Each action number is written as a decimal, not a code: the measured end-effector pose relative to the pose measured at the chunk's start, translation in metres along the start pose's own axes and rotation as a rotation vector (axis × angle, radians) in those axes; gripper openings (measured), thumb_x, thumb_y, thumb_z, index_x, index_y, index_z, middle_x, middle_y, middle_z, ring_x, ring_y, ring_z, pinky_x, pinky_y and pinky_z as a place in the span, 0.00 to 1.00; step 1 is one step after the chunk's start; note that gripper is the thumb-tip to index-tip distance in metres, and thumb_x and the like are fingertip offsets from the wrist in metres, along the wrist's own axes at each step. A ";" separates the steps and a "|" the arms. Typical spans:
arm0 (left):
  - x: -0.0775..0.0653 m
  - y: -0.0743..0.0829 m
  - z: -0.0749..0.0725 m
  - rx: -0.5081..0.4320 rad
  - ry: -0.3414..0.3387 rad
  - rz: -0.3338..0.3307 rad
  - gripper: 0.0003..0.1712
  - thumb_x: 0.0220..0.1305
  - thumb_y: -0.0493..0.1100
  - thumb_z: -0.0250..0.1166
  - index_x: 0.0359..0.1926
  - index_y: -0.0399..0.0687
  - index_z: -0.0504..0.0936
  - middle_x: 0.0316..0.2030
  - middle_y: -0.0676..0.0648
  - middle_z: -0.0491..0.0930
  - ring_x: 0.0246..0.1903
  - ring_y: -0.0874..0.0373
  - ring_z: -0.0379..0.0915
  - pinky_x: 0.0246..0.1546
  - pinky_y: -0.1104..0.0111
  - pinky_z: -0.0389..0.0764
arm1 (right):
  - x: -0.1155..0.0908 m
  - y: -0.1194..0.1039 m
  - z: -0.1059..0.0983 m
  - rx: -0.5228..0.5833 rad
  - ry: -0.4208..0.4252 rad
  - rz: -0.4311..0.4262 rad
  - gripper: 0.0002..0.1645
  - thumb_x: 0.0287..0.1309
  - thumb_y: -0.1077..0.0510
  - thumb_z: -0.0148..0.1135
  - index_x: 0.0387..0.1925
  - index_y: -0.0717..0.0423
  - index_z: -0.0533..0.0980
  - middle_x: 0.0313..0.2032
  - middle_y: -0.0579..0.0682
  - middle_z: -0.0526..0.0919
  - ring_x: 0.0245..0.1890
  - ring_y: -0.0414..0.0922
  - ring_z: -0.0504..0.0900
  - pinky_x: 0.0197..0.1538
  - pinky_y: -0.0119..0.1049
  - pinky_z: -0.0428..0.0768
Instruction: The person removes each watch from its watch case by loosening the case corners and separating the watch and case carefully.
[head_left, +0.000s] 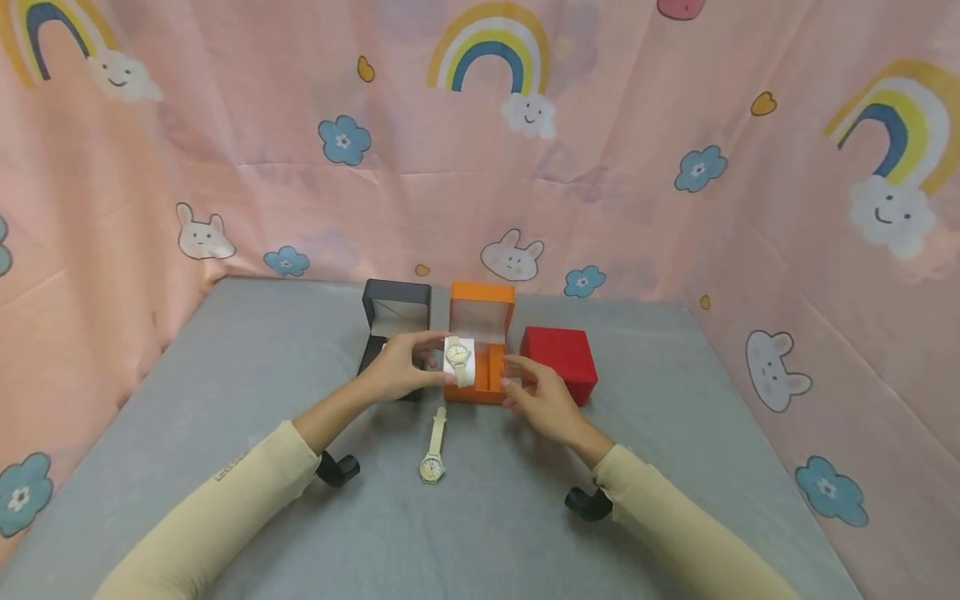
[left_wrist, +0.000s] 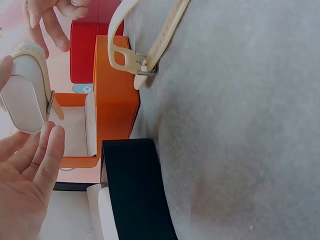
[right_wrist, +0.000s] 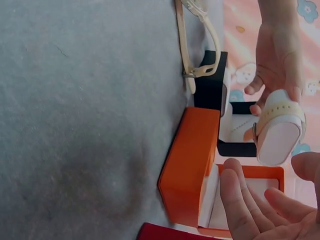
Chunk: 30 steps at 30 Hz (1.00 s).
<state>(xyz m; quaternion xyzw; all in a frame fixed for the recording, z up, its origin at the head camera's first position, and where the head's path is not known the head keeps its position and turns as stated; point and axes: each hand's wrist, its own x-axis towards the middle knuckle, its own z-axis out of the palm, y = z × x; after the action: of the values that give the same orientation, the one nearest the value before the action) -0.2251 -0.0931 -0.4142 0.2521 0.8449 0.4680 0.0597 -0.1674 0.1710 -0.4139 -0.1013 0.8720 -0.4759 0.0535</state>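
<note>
left hand [head_left: 401, 367] pinches white cushion [head_left: 470, 375] by ends, watch [head_left: 457, 356] strapped round it, above orange box [head_left: 474, 397]. right hand [head_left: 543, 402] empty, fingers relaxed. cushion likely light, yielding; i'd hold ends, off watch glass.

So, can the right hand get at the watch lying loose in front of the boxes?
Probably yes. The right hand looks empty, and the loose watch lies uncovered in front of the orange box, with nothing apparent standing between them.
</note>
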 end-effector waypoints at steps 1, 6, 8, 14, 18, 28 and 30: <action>-0.001 0.001 0.000 -0.001 -0.001 0.001 0.44 0.55 0.49 0.78 0.70 0.42 0.72 0.58 0.42 0.82 0.44 0.50 0.81 0.43 0.64 0.77 | 0.000 0.000 -0.001 0.001 -0.007 -0.010 0.32 0.69 0.56 0.61 0.71 0.59 0.67 0.61 0.64 0.80 0.40 0.58 0.88 0.44 0.38 0.87; -0.001 0.002 0.002 0.006 -0.013 0.013 0.43 0.56 0.49 0.77 0.71 0.44 0.72 0.58 0.43 0.82 0.44 0.51 0.82 0.41 0.66 0.79 | 0.001 -0.002 -0.005 0.027 -0.025 -0.064 0.31 0.69 0.58 0.61 0.70 0.62 0.68 0.61 0.67 0.79 0.41 0.61 0.87 0.46 0.49 0.87; -0.001 0.003 0.003 -0.002 -0.020 0.016 0.43 0.56 0.48 0.77 0.71 0.44 0.71 0.58 0.43 0.82 0.44 0.51 0.81 0.40 0.66 0.79 | 0.002 -0.002 -0.007 0.030 -0.029 -0.077 0.30 0.69 0.58 0.61 0.69 0.62 0.68 0.61 0.67 0.78 0.42 0.62 0.86 0.47 0.54 0.86; -0.001 0.007 0.007 -0.032 -0.038 0.003 0.44 0.55 0.48 0.78 0.70 0.41 0.72 0.55 0.43 0.83 0.45 0.49 0.80 0.34 0.67 0.78 | 0.008 0.000 -0.011 0.016 -0.059 -0.090 0.31 0.70 0.57 0.61 0.70 0.61 0.68 0.63 0.65 0.77 0.46 0.62 0.86 0.49 0.56 0.86; -0.003 0.010 0.009 -0.035 -0.038 -0.014 0.44 0.54 0.50 0.79 0.70 0.44 0.73 0.52 0.43 0.84 0.46 0.49 0.80 0.34 0.67 0.78 | 0.012 -0.001 -0.014 0.015 -0.070 -0.105 0.30 0.71 0.57 0.60 0.70 0.60 0.68 0.63 0.65 0.77 0.48 0.62 0.86 0.48 0.58 0.85; -0.004 0.013 0.013 -0.062 -0.049 0.015 0.43 0.54 0.48 0.78 0.69 0.43 0.73 0.52 0.43 0.84 0.47 0.41 0.79 0.34 0.69 0.79 | 0.017 -0.002 -0.015 0.030 -0.091 -0.118 0.29 0.73 0.57 0.56 0.72 0.55 0.67 0.67 0.62 0.74 0.56 0.61 0.82 0.51 0.58 0.84; -0.005 0.014 0.013 -0.067 -0.047 0.022 0.43 0.54 0.48 0.78 0.69 0.43 0.73 0.53 0.43 0.83 0.48 0.41 0.79 0.33 0.70 0.78 | 0.017 -0.003 -0.015 0.031 -0.120 -0.139 0.29 0.73 0.57 0.55 0.72 0.53 0.67 0.67 0.62 0.73 0.54 0.63 0.82 0.51 0.59 0.84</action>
<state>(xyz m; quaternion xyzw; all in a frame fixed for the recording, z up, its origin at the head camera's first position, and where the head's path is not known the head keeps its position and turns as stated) -0.2114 -0.0801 -0.4109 0.2703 0.8241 0.4908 0.0827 -0.1865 0.1778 -0.4026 -0.1888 0.8506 -0.4851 0.0739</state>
